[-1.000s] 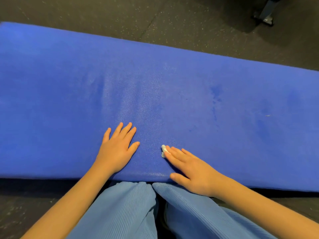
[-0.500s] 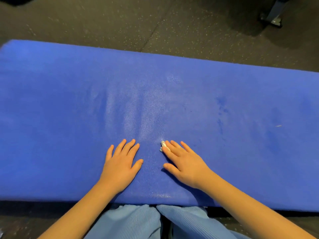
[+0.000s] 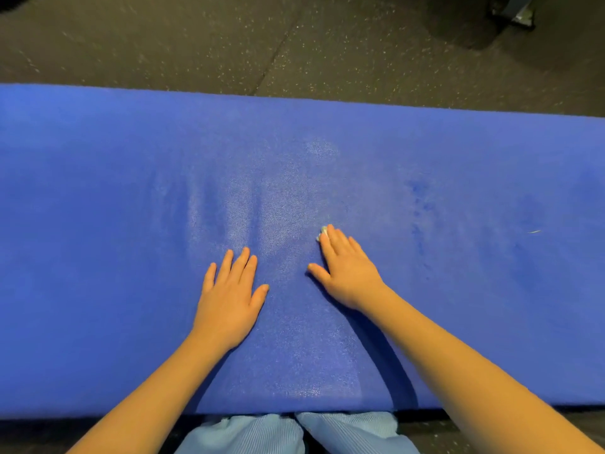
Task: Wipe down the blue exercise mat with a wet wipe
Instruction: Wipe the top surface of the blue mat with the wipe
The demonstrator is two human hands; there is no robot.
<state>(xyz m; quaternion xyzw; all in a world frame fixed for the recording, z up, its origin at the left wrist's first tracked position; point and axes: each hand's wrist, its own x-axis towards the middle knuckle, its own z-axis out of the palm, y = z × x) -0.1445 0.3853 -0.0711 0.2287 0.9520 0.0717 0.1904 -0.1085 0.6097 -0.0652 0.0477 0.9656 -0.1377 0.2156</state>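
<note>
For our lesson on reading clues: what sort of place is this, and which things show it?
Probably a gym: a blue exercise mat lies on dark speckled flooring that looks like rubber, and the foot of some metal equipment shows at the far right corner.

Dim overhead light, soft shadows, wide-angle bowing

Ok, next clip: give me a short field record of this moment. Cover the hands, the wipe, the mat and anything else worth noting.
setting: blue exercise mat on dark speckled floor
left hand: flat on the mat, fingers straight, holds nothing
right hand: fingers straight, pressing the wet wipe onto the mat
wipe visibility: small white wad, only its edge shows past the fingertips
mat surface: shiny patch ahead of the hands; darker marks to the right; thin pale speck farther right
foreground: light blue trousers at the near edge
</note>
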